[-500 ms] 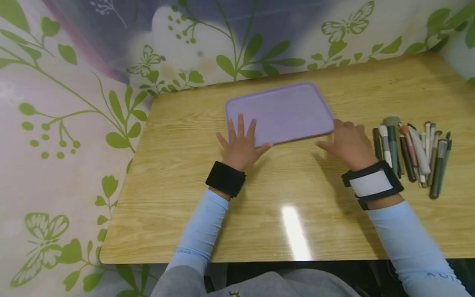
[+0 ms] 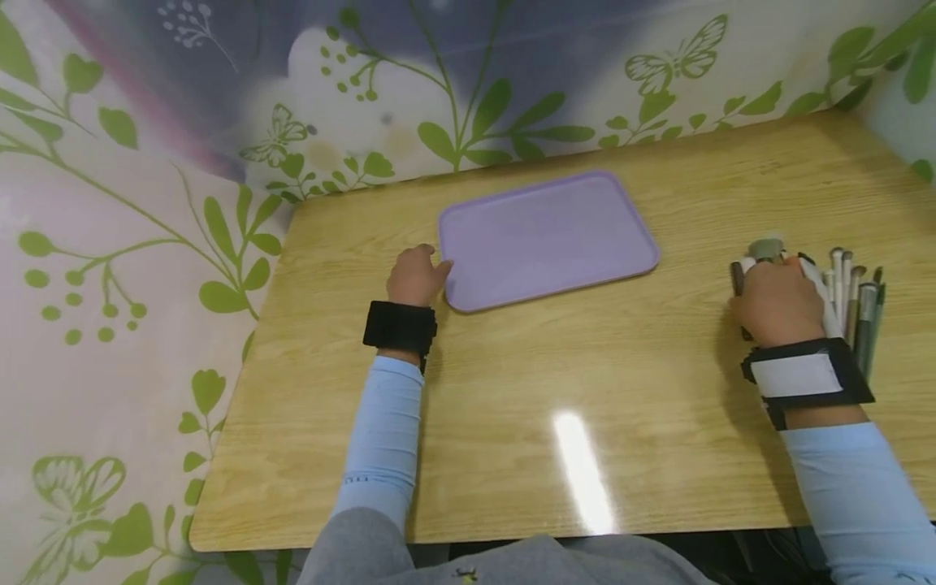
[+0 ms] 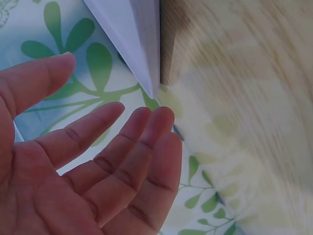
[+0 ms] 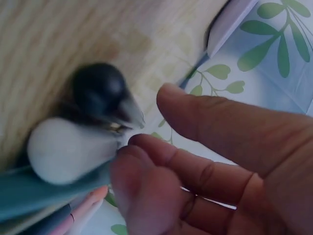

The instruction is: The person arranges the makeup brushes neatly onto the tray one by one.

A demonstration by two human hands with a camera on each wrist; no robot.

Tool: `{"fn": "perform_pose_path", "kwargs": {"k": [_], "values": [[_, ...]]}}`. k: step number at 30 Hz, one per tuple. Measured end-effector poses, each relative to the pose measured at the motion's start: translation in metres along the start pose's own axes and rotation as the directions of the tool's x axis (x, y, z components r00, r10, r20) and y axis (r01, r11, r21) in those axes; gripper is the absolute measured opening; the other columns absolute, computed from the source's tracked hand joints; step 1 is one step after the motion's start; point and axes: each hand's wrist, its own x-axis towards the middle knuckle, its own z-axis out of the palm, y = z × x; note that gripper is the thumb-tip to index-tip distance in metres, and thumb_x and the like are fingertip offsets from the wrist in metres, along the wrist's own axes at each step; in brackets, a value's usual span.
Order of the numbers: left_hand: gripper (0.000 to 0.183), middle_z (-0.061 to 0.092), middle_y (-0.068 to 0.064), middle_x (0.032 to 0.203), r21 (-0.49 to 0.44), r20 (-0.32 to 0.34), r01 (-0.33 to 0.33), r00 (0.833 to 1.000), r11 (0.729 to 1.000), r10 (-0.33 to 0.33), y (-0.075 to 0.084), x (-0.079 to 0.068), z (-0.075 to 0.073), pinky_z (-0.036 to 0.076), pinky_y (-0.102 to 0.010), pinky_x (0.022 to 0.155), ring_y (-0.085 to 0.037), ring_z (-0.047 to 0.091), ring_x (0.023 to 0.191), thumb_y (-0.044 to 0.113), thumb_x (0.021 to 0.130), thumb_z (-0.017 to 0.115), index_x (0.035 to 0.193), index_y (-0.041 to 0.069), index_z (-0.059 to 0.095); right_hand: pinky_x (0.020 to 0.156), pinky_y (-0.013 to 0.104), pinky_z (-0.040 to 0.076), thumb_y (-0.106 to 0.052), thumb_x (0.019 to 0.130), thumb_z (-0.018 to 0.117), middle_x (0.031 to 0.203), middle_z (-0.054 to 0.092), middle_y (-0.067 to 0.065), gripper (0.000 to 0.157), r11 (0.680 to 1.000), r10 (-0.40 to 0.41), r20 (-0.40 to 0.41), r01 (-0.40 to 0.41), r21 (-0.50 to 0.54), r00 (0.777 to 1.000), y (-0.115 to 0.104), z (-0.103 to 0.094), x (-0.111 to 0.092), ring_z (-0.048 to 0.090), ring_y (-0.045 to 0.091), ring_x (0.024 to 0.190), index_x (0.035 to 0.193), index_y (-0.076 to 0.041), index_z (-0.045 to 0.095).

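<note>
A lilac rectangular tray (image 2: 548, 244) lies on the table. Beside its left end is my left hand (image 2: 414, 278); the left wrist view shows its fingers loosely bent, with nothing held, close to the tray's edge (image 3: 142, 44). My right hand (image 2: 778, 305) is over the left part of a bunch of makeup brushes (image 2: 851, 301) and hides some of them. In the right wrist view, thumb and fingers are spread apart, near a blurred white handle (image 4: 58, 152), a black handle (image 4: 98, 90) and a teal handle (image 4: 49, 193). No brush lies between them.
The wooden table (image 2: 512, 406) meets a wall (image 2: 512, 65) printed with green leaves at the back and left. A bright light reflection (image 2: 583, 471) shows near the table's front edge. Black wrist straps (image 2: 399, 327) sit over light-blue sleeves.
My left hand has come off the tray's surface to its left side. The right hand has moved right from the tray's corner to the brushes. The tray now sits slightly lower in view.
</note>
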Motion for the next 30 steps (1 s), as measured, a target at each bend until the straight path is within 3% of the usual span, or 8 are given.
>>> {"fn": "perform_pose_path", "kwargs": {"k": [4,10,14,17,20,23,26,30], "values": [[0.045,0.051,-0.011,0.118,-0.034,-0.003,0.012,1.0,0.999,-0.012,-0.011,0.003,-0.002,0.049,-0.04,0.073,-0.027,0.053,0.1,0.037,0.083,0.05,0.119,0.011,0.049,0.033,0.037,0.034,-0.006,0.074,0.045,0.046,0.047,0.017,0.023,1.0,-0.029,-0.042,0.029,-0.002,0.999,-0.009,0.006,0.006,0.046,0.031,0.042,0.054,0.005,0.05],[0.04,0.054,-0.012,0.114,-0.083,0.033,0.016,0.999,0.996,-0.013,-0.02,0.005,-0.002,0.049,-0.035,0.076,-0.025,0.055,0.096,0.027,0.083,0.052,0.117,0.006,0.05,0.031,0.043,0.033,-0.006,0.075,0.041,0.058,0.049,0.03,0.021,1.0,0.004,-0.053,-0.004,0.008,0.999,-0.021,0.016,0.015,0.047,0.041,0.048,0.069,0.011,0.051],[0.038,0.055,-0.014,0.112,-0.121,0.049,0.017,0.999,0.993,-0.011,-0.024,0.008,0.0,0.048,-0.032,0.078,-0.024,0.055,0.095,0.021,0.082,0.055,0.115,0.003,0.051,0.03,0.044,0.033,-0.009,0.075,0.043,0.059,0.049,0.031,0.022,1.0,0.011,-0.051,-0.012,-0.007,0.999,-0.029,0.015,0.02,0.047,0.043,0.049,0.067,0.01,0.051],[0.038,0.056,-0.014,0.111,-0.145,0.049,0.027,0.999,0.989,-0.02,-0.025,0.01,0.002,0.048,-0.031,0.078,-0.024,0.055,0.095,0.018,0.079,0.058,0.114,0.003,0.052,0.03,0.04,0.034,-0.012,0.074,0.05,0.055,0.05,0.025,0.023,1.0,-0.021,-0.042,0.021,-0.005,0.999,-0.041,0.007,0.022,0.047,0.037,0.046,0.061,0.006,0.053],[0.037,0.057,-0.013,0.109,-0.158,0.049,0.031,0.999,0.987,-0.024,-0.025,0.011,0.004,0.048,-0.031,0.078,-0.023,0.055,0.094,0.016,0.078,0.059,0.112,0.003,0.053,0.029,0.033,0.032,-0.016,0.073,0.055,0.043,0.046,0.012,0.03,0.993,-0.114,-0.066,0.116,0.026,0.991,-0.068,-0.008,0.025,0.042,0.025,0.038,0.048,0.001,0.052],[0.038,0.059,-0.012,0.105,-0.172,0.054,0.027,0.998,0.985,-0.018,-0.025,0.012,0.007,0.049,-0.029,0.076,-0.022,0.058,0.087,0.015,0.076,0.061,0.111,0.003,0.054,0.032,0.026,0.029,-0.021,0.074,0.057,0.036,0.04,-0.001,0.036,0.968,-0.237,-0.086,0.243,0.063,0.968,-0.107,-0.021,0.035,0.037,0.015,0.036,0.042,-0.005,0.051],[0.037,0.063,-0.012,0.093,-0.209,0.072,0.032,0.997,0.977,-0.017,-0.023,0.012,0.011,0.051,-0.023,0.065,-0.017,0.063,0.069,0.014,0.076,0.062,0.11,0.003,0.054,0.038,0.024,0.033,-0.025,0.075,0.058,0.041,0.05,-0.001,0.03,0.943,-0.302,-0.043,0.305,0.133,0.952,-0.153,-0.022,0.054,0.044,0.011,0.039,0.052,-0.005,0.061],[0.035,0.066,-0.012,0.08,-0.246,0.095,0.036,0.995,0.969,-0.013,-0.017,0.013,0.016,0.049,-0.018,0.049,-0.014,0.062,0.053,0.012,0.076,0.061,0.109,0.002,0.055,0.056,0.029,0.047,-0.025,0.075,0.059,0.055,0.063,0.007,0.024,0.921,-0.325,0.074,0.298,0.25,0.943,-0.207,-0.003,0.08,0.059,0.014,0.047,0.071,-0.002,0.068]]}}
